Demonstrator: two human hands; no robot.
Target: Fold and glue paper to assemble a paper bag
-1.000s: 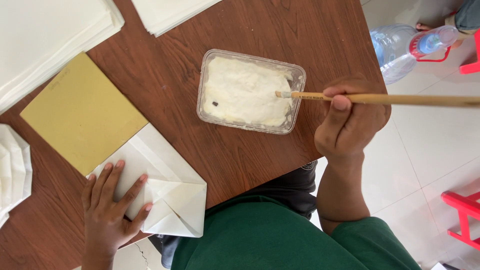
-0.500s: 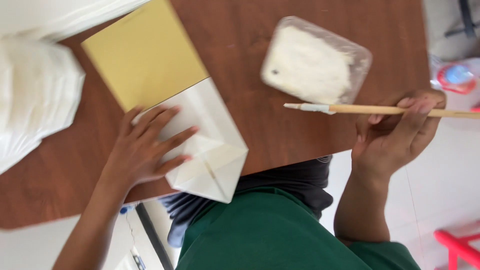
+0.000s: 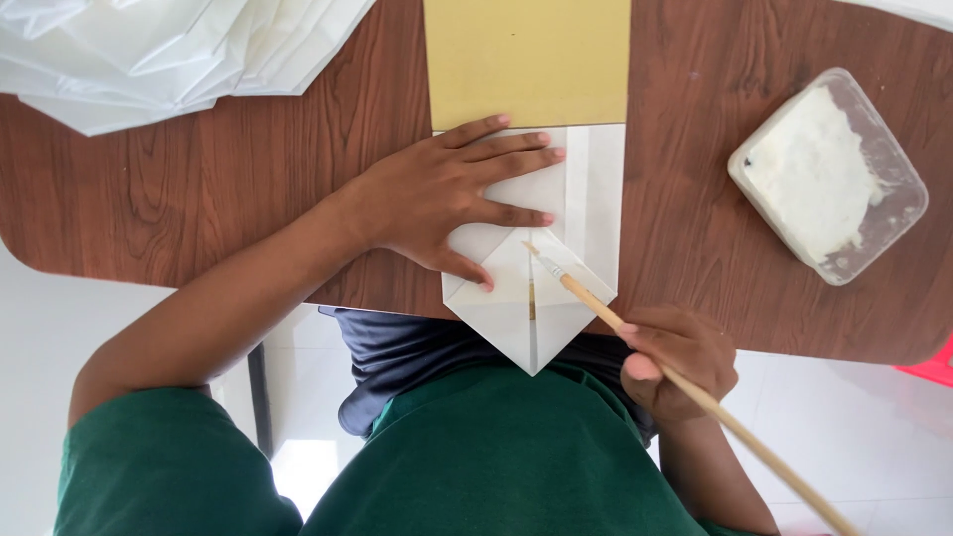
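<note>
**Brush tip meeting the folded white paper**

Head view: The left hand (image 3: 462, 194) is lying flat, fingers spread wide, on a folded white paper (image 3: 586, 189) near the edge of the brown wooden surface (image 3: 248, 189). It is gripping nothing; the palm and fingers are pressing down, apparently to keep the folds from lifting or sliding while the brush is working. The paper's pointed flap is hanging past the surface edge toward the person's green shirt (image 3: 476, 457), with the fold seam running down its middle.

The right hand (image 3: 680, 362) is closing its grip around a long wooden brush (image 3: 695, 389), fingers pinching the handle partway along so that the rest of the stick is trailing off toward the lower right. The bristle tip is touching the paper at the top of the flap, just beside the left thumb, right where the folded layers are meeting. A thin darker line is showing along the seam below the tip.

A tan sheet (image 3: 526, 60) is lying under the white paper, sticking out on the far side. A clear plastic tub (image 3: 829, 174) of white paste is sitting to the right, within reach of the brush hand. A stack of white folded papers (image 3: 169, 50) is resting at the upper left, well apart from the work.
</note>
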